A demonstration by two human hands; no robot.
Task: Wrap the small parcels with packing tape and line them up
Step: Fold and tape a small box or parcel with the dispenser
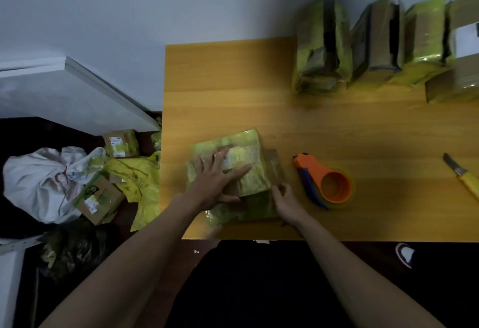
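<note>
Both forearms come up from the near edge. Left hand [217, 180] lies flat, fingers spread straight, pressing down on top of the parcel [233, 174]. Right hand [286, 202] is at the parcel's near-right corner, fingers curled onto the edge, so it looks like a grip on the side, tho the contact is partly hidden. Hands are apart, one on top, one at the corner.

Parcel sits near the left-near corner of the wooden table [337, 125], a flat cardboard box w/ yellow-green tape over most of it and a pale label under the left fingers. Brown card shows at the right side, so wrapping isn't complete, I'd say.

Handling, my read: light, stiff-ish box, but the taped skin is glossy and prob slippery, w/ loose crinkly film at the near end. Best hold is by the opposite edges or corners, palm on top to stop it sliding; don't pinch the loose film.

Orientation: lying flat, long axis roughly near-to-far, tilted slightly to the right at the far end; label face up.

Just right of it, not touching, the orange tape dispenser [326, 182] lies on its side. Far right, a yellow-handled knife [464, 177]. Far-right edge, a row of wrapped parcels [375, 45] stands upright, side by side. Floor on the left holds more boxes [121, 143] and bags.
</note>
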